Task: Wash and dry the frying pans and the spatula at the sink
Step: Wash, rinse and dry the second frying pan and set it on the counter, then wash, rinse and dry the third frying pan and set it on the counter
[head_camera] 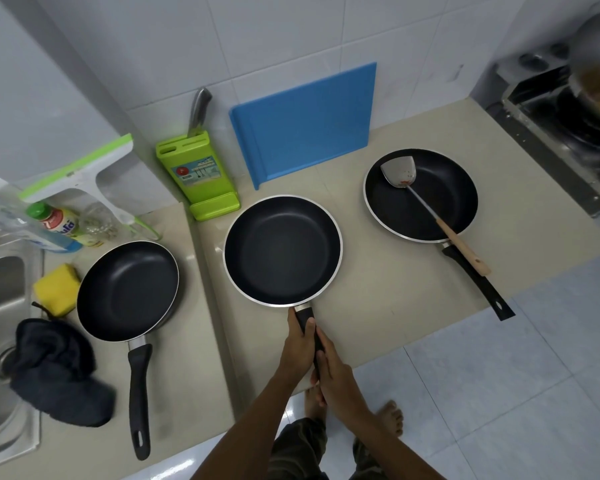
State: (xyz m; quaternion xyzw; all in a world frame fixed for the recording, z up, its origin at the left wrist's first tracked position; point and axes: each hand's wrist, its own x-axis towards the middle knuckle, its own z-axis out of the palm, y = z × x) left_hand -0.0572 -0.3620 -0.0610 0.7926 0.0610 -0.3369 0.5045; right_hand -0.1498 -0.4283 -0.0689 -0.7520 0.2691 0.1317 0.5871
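Three black frying pans sit on the beige counter. The middle pan (282, 250) has its handle gripped by both hands: my left hand (299, 344) nearer the pan, my right hand (336, 377) behind it. The left pan (128, 291) rests beside the sink with its handle pointing toward me. The right pan (420, 195) holds a metal spatula (430, 209) with a wooden handle and red stains on its blade. A yellow sponge (56, 289) and a dark cloth (58, 370) lie by the steel sink (0, 306).
A dish soap bottle (58, 223), a squeegee (84, 178), a green knife block (198, 174) and a blue cutting board (305, 126) stand along the tiled wall. A gas stove with a wok (589, 81) is at far right. My bare feet show on the floor tiles.
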